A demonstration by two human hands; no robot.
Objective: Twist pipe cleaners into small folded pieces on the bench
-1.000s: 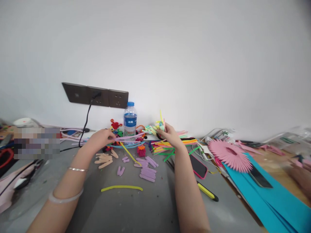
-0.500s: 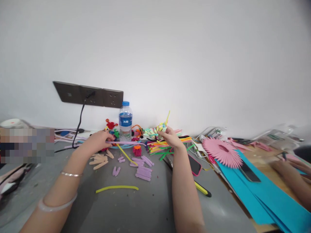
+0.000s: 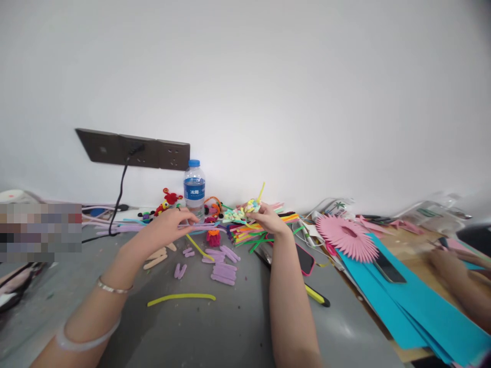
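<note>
My left hand (image 3: pixel 180 221) reaches over the long lilac pipe cleaners (image 3: pixel 126 227) in front of the bottle; its fingers are bent around some of these strands. My right hand (image 3: pixel 267 216) pinches a yellow, white and blue fuzzy piece (image 3: pixel 252 206), from which a yellow stem sticks up. Below the right hand lies a heap of bright pipe cleaners (image 3: pixel 245 233). Nearer to me are short purple pieces (image 3: pixel 224 273), beige pieces (image 3: pixel 155 258) and a single yellow pipe cleaner (image 3: pixel 181 296) on the grey table (image 3: pixel 184 337).
A water bottle (image 3: pixel 194 189) stands near the wall, beside small fuzzy figures (image 3: pixel 168 198). To the right are a yellow cutter (image 3: pixel 317 295), a phone (image 3: pixel 306 259), a pink paper fan (image 3: pixel 347 237) and blue sheets (image 3: pixel 406 312). Another person's hand (image 3: pixel 447 263) is at the far right.
My left hand has moved right along the lilac strands, uncovering the red and yellow figure. My right hand has lowered slightly with the fuzzy piece. The view has shifted a little.
</note>
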